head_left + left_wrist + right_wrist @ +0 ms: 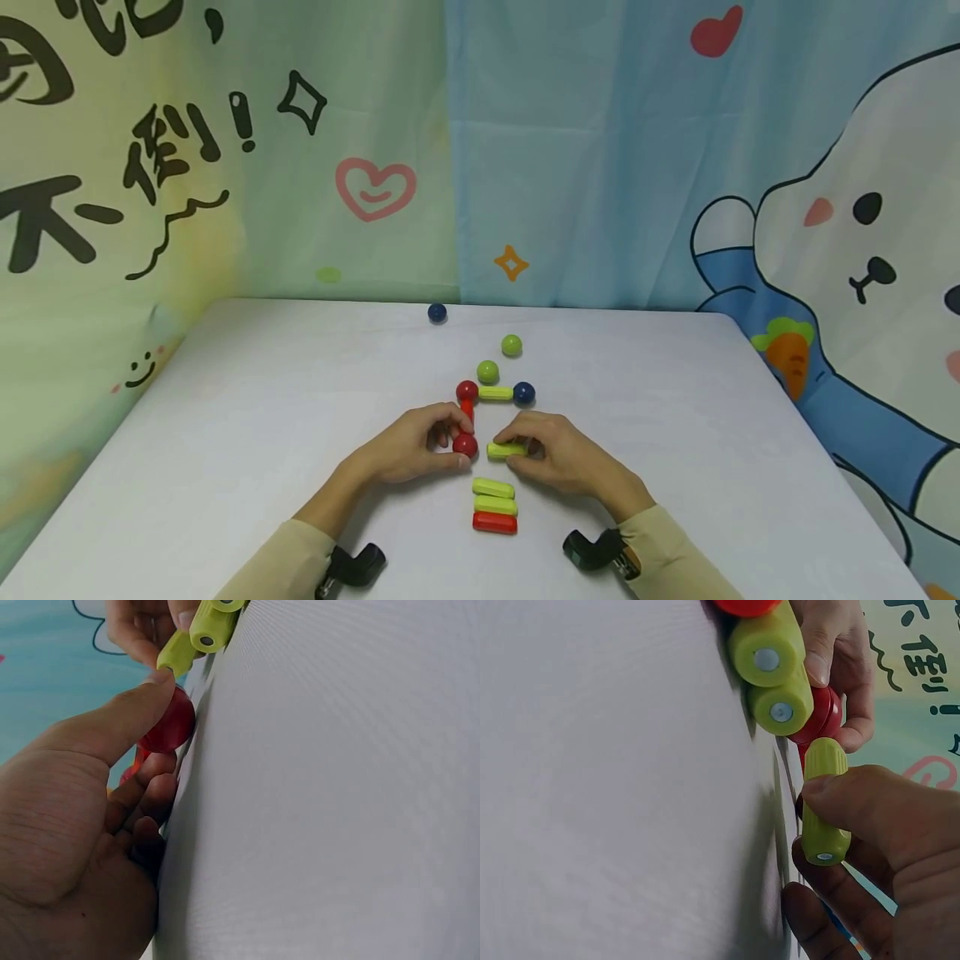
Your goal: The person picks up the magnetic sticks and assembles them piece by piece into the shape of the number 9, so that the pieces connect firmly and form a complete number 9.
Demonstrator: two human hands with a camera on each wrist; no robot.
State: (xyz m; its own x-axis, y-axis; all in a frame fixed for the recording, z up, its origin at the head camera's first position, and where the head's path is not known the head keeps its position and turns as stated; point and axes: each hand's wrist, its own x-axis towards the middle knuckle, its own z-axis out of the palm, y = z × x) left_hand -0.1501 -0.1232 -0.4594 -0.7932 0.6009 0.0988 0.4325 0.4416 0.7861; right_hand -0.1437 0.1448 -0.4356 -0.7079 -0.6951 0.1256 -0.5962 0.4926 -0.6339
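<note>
Magnetic building pieces, mid-table on white table [225, 433]. Left hand [408, 446] pinched red ball [465, 445]; right hand [558, 454] pinched green rod [506, 450] by its far half, near end meeting the ball. Judged light, rigid, smooth; ball apt to roll, so best gripped across its sides.

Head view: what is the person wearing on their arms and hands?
Both hands, the left hand and the right hand, are bare, with no gloves or rings visible. Each arm has a long beige sleeve reaching the wrist, and a small black camera mount sits at each wrist.
</note>
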